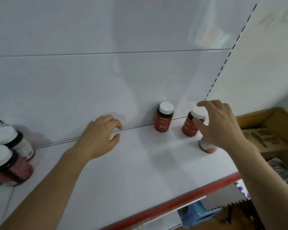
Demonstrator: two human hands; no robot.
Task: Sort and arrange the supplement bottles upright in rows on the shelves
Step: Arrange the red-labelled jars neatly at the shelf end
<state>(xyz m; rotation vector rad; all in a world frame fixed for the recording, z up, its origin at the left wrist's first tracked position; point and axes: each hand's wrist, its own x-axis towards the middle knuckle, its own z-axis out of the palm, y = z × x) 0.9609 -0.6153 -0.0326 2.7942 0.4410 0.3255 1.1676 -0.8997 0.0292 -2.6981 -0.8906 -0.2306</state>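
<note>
Bottles (7,155) at the far left are blurred and partly cut off by the edge. Under the right hand (221,125) a third bottle (207,146) is mostly hidden. That hand grips the white cap of a red bottle (189,127) standing on the shelf (140,163). Just left of it stands another red bottle (164,117). The left hand (98,136) hovers loosely curled, empty.
</note>
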